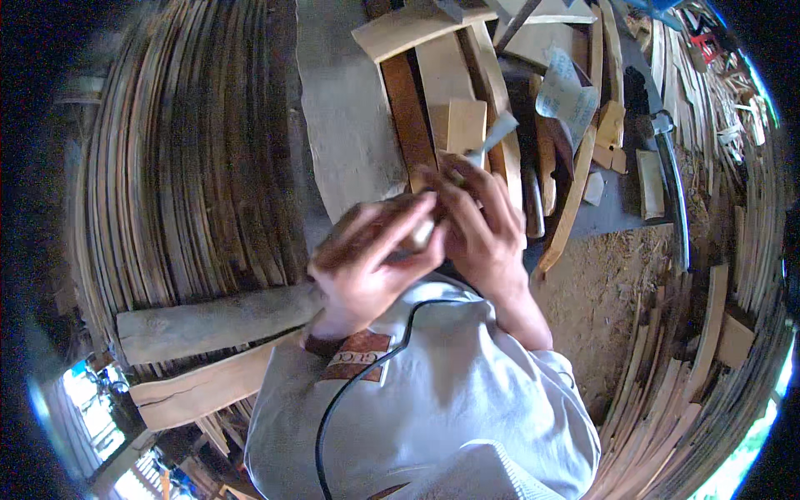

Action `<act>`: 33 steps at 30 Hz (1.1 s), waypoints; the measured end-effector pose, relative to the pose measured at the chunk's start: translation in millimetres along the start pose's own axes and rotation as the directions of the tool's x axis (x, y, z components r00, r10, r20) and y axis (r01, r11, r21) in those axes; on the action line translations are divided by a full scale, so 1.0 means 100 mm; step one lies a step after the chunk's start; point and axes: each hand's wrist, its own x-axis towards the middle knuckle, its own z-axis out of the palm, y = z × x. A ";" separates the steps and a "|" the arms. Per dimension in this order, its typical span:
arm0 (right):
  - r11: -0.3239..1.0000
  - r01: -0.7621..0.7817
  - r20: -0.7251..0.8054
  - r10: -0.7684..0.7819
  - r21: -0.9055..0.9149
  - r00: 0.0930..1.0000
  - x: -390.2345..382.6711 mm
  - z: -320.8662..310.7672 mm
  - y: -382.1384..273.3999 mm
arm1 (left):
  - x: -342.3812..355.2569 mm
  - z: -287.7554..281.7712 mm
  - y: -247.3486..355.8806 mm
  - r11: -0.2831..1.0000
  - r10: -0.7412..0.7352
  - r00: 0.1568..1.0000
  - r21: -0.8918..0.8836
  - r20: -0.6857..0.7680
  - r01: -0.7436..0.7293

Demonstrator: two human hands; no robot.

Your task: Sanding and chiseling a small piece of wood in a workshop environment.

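Observation:
My left hand and my right hand are close together in front of my chest, over the near end of the workbench. My right fingers are closed round a thin tool with a flat, pale, flared tip, pointing away and to the right. My left hand is curled, its fingers blurred; a pale rounded end shows by its thumb. Whether that end belongs to the same tool cannot be told. Just beyond my fingertips lies a light wooden block, partly covered by the right hand.
Wooden planks and a crosspiece lie ahead. Right of them are a crumpled printed sheet, notched wood pieces and a hammer-like tool. Stacked boards rise at left; more timber lies at right.

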 end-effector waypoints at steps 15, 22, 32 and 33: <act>0.968 -0.062 -0.302 0.136 0.243 0.944 -0.99 -0.33 0.27 | -0.47 1.00 -0.39 0.955 -0.262 0.958 0.175 0.117 0.240; 0.987 -0.045 -0.070 0.057 0.152 0.996 -0.75 -0.40 0.12 | -0.54 1.22 -0.48 0.960 -0.268 0.960 0.101 0.081 0.260; 0.993 0.027 0.042 -0.032 0.116 0.999 -0.95 -0.65 -0.07 | -0.40 1.20 -0.43 0.924 -0.336 0.939 0.220 0.074 0.313; 0.992 0.059 0.028 -0.062 0.109 0.998 -0.95 -0.64 -0.06 | -0.38 1.21 -0.42 0.924 -0.331 0.940 0.229 0.081 0.305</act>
